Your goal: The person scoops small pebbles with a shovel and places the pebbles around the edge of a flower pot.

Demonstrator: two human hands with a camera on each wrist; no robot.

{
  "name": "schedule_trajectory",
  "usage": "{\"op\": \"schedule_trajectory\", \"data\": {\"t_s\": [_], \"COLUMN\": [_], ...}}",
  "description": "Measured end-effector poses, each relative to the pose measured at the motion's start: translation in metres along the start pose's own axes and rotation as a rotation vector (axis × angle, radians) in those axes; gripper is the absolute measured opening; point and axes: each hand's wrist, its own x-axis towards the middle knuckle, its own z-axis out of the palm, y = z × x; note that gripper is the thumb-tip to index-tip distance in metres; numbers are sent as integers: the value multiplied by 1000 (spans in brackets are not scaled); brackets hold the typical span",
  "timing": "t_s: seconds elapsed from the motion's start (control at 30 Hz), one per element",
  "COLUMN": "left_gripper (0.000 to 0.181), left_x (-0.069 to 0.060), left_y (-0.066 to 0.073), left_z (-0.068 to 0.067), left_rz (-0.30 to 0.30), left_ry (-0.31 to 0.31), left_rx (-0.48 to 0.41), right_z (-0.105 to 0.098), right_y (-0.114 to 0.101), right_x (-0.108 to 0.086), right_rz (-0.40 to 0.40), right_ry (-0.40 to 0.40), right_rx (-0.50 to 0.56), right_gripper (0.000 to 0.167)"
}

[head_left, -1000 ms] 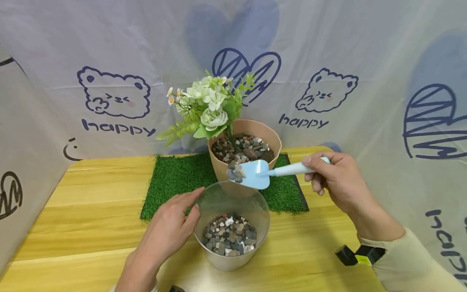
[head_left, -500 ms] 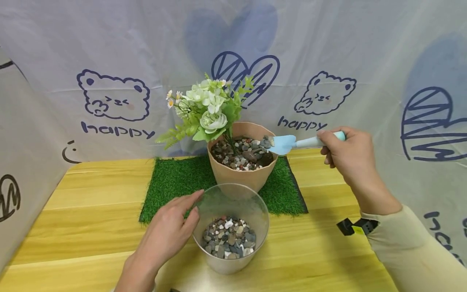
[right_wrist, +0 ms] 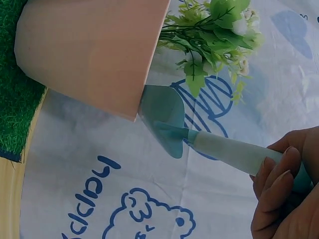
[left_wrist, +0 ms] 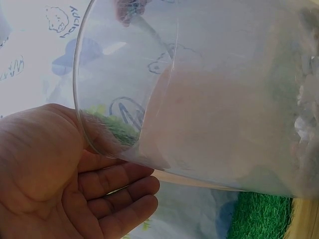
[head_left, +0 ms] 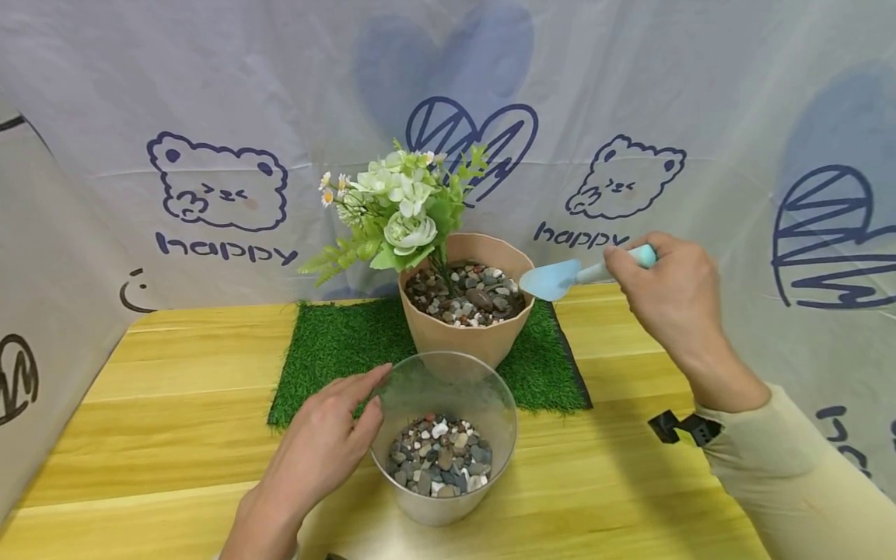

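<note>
My right hand point(head_left: 672, 299) grips the handle of a light blue garden trowel point(head_left: 551, 280). Its blade is tilted sideways with its tip at the right rim of a peach flowerpot point(head_left: 458, 338), and no stones show on it. Mixed pebbles point(head_left: 476, 295) fill the pot around white-and-green flowers point(head_left: 406, 210). In front stands a clear plastic bucket point(head_left: 437, 509), part filled with pebbles point(head_left: 441, 459). My left hand point(head_left: 315, 443) rests against the bucket's left rim; in the left wrist view its fingers point(left_wrist: 122, 211) lie loosely extended outside the wall.
Under the pot lies a green artificial grass mat point(head_left: 336, 350) on a yellow wooden table point(head_left: 175, 397). A printed cloth point(head_left: 280, 70) hangs behind and at both sides. A black wrist camera point(head_left: 682, 428) sits on the right sleeve point(head_left: 791, 467).
My right hand carried the trowel from above the bucket to the pot's right rim, then tipped it; the stones on its blade are gone from it. The left hand stays in place.
</note>
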Motion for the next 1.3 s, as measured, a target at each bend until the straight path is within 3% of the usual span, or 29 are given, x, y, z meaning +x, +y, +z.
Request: {"op": "schedule_trajectory", "data": {"t_s": [0.37, 0.5, 0.6, 0.73, 0.83, 0.97, 1.03, 1.17, 1.3], "left_gripper": [45, 45, 45, 45, 45, 45, 45, 45, 45], "left_x": [0, -1, -1, -1, -1, -1, -1, -1, -1], "left_y": [-1, -1, -1, 0, 0, 0, 0, 0, -1], "left_z": [0, 0, 0, 0, -1, -1, -1, -1, -1], "left_rz": [-11, -9, -6, -2, 1, 1, 1, 5, 12], "left_ry": [-11, -10, -9, -10, -12, -12, -12, -8, -3], "left_rx": [-12, -15, -12, -10, -12, -13, -11, -7, -4], "right_z": [2, 2, 1, -1, 1, 17, 30, 59, 77], "right_y": [-2, -4, -10, -23, -33, -38, -36, -31, -28], "right_x": [-1, -8, -18, -38, -53, -69, -75, -87, -95], "right_rz": [-33, -66, -145, -279, -405, -653, -792, -1047, -1201], "right_ry": [28, 26, 27, -25, -91, -208, -256, -234, -181], "right_rx": [-46, 31, 128, 205, 189, 126, 97, -31, -173], "right_gripper": [37, 36, 30, 16, 6, 1, 8, 25, 18]}}
